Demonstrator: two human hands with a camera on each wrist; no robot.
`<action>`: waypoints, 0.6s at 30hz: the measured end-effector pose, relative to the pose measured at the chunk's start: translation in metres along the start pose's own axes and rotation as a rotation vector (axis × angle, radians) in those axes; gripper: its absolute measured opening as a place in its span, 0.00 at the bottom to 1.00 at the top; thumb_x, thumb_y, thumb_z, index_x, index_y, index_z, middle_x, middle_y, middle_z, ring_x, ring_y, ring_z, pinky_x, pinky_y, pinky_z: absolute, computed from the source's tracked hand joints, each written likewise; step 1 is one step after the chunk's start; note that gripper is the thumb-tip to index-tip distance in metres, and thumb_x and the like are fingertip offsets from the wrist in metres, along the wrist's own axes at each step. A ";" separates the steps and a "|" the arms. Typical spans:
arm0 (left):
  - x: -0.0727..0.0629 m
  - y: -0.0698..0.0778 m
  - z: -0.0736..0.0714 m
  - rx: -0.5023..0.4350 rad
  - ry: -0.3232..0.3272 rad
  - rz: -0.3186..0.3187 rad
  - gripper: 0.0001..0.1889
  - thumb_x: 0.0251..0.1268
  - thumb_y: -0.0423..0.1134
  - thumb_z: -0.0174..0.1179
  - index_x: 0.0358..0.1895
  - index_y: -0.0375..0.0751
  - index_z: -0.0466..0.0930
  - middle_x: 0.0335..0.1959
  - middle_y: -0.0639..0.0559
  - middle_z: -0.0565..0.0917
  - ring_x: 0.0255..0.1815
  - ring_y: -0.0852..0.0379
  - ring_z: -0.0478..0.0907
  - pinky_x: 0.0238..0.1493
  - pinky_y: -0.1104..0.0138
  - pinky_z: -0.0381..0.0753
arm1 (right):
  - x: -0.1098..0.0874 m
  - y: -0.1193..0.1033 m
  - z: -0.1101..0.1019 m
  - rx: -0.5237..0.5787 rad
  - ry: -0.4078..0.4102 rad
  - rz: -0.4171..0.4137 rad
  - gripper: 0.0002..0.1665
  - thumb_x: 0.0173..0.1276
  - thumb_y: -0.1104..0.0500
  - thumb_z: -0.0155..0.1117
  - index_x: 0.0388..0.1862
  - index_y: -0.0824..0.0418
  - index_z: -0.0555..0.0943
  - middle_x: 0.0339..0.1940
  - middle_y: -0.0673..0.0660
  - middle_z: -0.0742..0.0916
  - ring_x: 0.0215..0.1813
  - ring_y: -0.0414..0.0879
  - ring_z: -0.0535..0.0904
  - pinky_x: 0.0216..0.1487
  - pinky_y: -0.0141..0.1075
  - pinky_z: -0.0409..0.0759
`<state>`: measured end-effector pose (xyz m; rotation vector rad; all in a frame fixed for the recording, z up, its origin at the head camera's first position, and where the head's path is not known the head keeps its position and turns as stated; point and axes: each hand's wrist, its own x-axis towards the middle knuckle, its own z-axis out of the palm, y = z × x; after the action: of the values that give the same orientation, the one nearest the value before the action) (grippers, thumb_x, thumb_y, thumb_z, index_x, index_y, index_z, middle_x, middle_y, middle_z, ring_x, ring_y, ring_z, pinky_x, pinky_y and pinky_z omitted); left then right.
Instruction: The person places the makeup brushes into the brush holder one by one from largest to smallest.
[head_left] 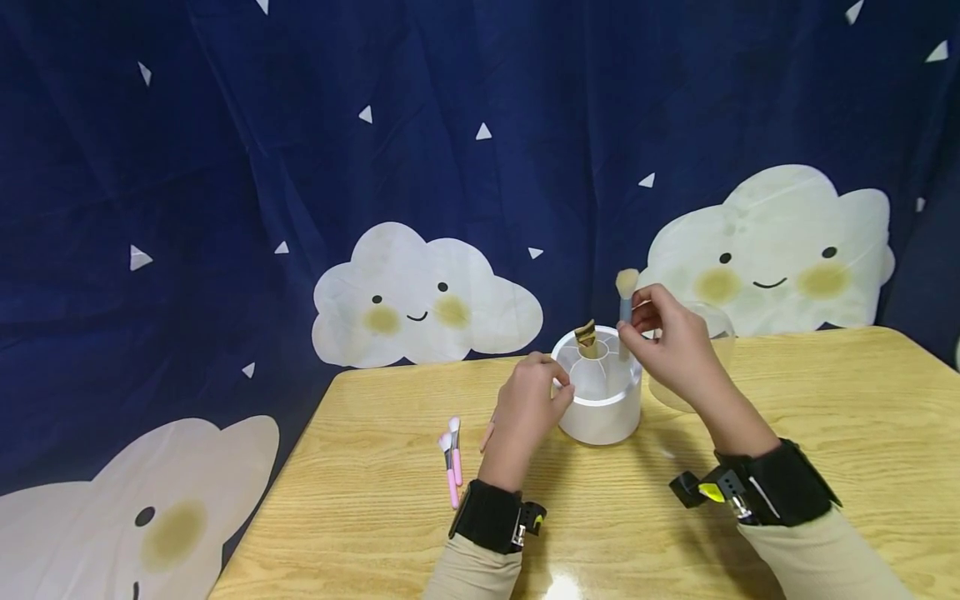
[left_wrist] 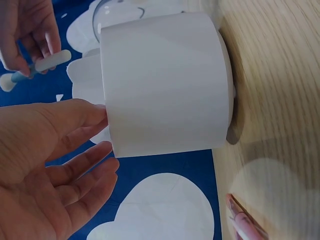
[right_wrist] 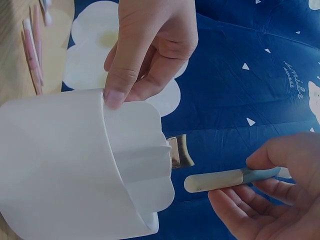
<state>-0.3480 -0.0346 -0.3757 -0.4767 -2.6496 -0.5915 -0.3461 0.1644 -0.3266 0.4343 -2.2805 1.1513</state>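
My right hand (head_left: 678, 346) pinches the blue-and-white makeup brush (head_left: 626, 308) between thumb and fingers, upright above right side of the white round organizer (head_left: 602, 422). My left hand (head_left: 527, 398), half curled, touches this organizer; whether it grips, I cannot tell.

Beige sleeves (head_left: 472, 573), black wristbands (head_left: 787, 483), small black mounts (head_left: 725, 482), yellow marks (head_left: 712, 492)

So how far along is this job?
Apparently done: the gold metallic piece standing in the round white organizer. In hand: a blue-and-cream brush, held by the right hand over the organizer, not inserted. Probably remaining: white-tipped pink brushes on the wooden table.
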 end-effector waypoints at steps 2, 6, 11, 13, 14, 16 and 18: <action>0.000 0.001 -0.001 0.002 0.003 0.008 0.03 0.62 0.40 0.71 0.33 0.46 0.90 0.50 0.51 0.85 0.48 0.56 0.83 0.35 0.63 0.84 | 0.000 -0.001 0.000 0.002 -0.003 0.001 0.14 0.67 0.67 0.65 0.50 0.68 0.74 0.39 0.66 0.86 0.41 0.57 0.84 0.36 0.21 0.74; -0.002 0.002 -0.001 0.020 0.014 0.028 0.03 0.60 0.40 0.71 0.32 0.46 0.89 0.48 0.52 0.85 0.45 0.57 0.83 0.32 0.63 0.83 | -0.001 -0.001 0.000 0.008 -0.024 0.004 0.14 0.67 0.67 0.65 0.49 0.68 0.74 0.39 0.67 0.86 0.41 0.59 0.84 0.35 0.20 0.74; -0.002 0.003 -0.003 0.034 0.011 0.037 0.03 0.59 0.40 0.71 0.31 0.47 0.89 0.46 0.53 0.87 0.42 0.58 0.82 0.30 0.66 0.81 | -0.001 -0.001 0.002 -0.003 -0.042 -0.004 0.13 0.65 0.68 0.66 0.47 0.68 0.75 0.37 0.65 0.86 0.40 0.58 0.85 0.35 0.21 0.76; -0.002 0.003 -0.004 0.036 -0.001 0.035 0.03 0.59 0.40 0.70 0.32 0.47 0.89 0.44 0.54 0.87 0.40 0.58 0.81 0.28 0.68 0.79 | -0.001 -0.001 0.003 -0.011 -0.047 -0.006 0.13 0.64 0.69 0.66 0.46 0.68 0.75 0.37 0.64 0.86 0.40 0.57 0.85 0.35 0.21 0.76; -0.002 0.003 -0.004 0.032 -0.009 0.036 0.03 0.60 0.40 0.70 0.32 0.47 0.90 0.43 0.54 0.87 0.38 0.58 0.81 0.27 0.68 0.78 | 0.000 -0.001 0.003 -0.014 -0.052 -0.005 0.13 0.64 0.69 0.66 0.45 0.68 0.75 0.37 0.64 0.85 0.40 0.57 0.85 0.36 0.21 0.76; -0.002 0.003 -0.004 0.025 -0.027 0.037 0.03 0.60 0.41 0.70 0.33 0.48 0.90 0.40 0.53 0.87 0.35 0.59 0.80 0.26 0.70 0.75 | -0.001 -0.001 0.004 -0.019 -0.065 0.003 0.13 0.63 0.68 0.66 0.45 0.68 0.75 0.37 0.64 0.85 0.40 0.57 0.85 0.36 0.22 0.76; -0.002 0.003 -0.004 0.018 -0.046 0.033 0.03 0.62 0.41 0.69 0.34 0.48 0.91 0.38 0.52 0.88 0.32 0.60 0.79 0.25 0.70 0.73 | -0.001 0.000 0.005 -0.021 -0.080 0.011 0.13 0.63 0.68 0.66 0.45 0.68 0.75 0.37 0.64 0.85 0.40 0.57 0.85 0.36 0.22 0.76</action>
<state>-0.3444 -0.0347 -0.3718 -0.5340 -2.6829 -0.5520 -0.3468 0.1605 -0.3295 0.4686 -2.3639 1.1332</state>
